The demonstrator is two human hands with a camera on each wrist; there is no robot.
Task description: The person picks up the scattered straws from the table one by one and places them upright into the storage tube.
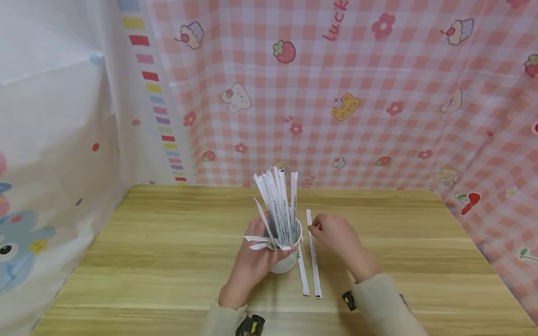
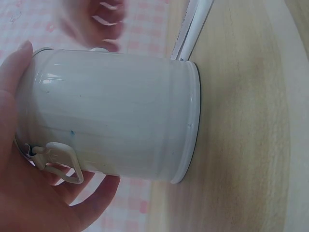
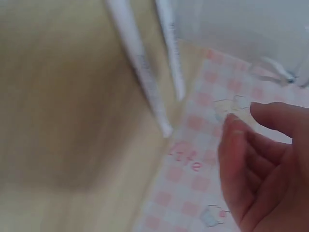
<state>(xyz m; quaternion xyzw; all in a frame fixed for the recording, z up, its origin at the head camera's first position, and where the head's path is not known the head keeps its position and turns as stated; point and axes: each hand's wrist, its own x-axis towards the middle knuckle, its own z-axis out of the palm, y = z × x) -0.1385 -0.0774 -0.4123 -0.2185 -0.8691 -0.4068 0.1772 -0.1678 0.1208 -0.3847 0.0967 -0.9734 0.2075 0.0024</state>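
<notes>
My left hand (image 1: 249, 263) grips a small white pail (image 1: 282, 267) around its side. In the left wrist view, the thumb and fingers curl round the white pail (image 2: 111, 111) near its rim, beside a small handle. Paper-wrapped straws (image 1: 275, 198) stand upright and leaning in the pail, with a few bent over the rim. To the pail's right, two wrapped straws lie on the table, a nearer straw (image 1: 304, 275) and a farther straw (image 1: 315, 270). My right hand (image 1: 339, 237) hovers near the farther straw's upper end. In the right wrist view its fingers bend loosely, holding nothing.
The wood-grain table (image 1: 159, 261) lies under everything. Behind it hangs a pink checked cloth (image 1: 260, 102) with printed pictures, and a pale cloth (image 1: 54, 121) covers the left side. Dark straps show at both wrists.
</notes>
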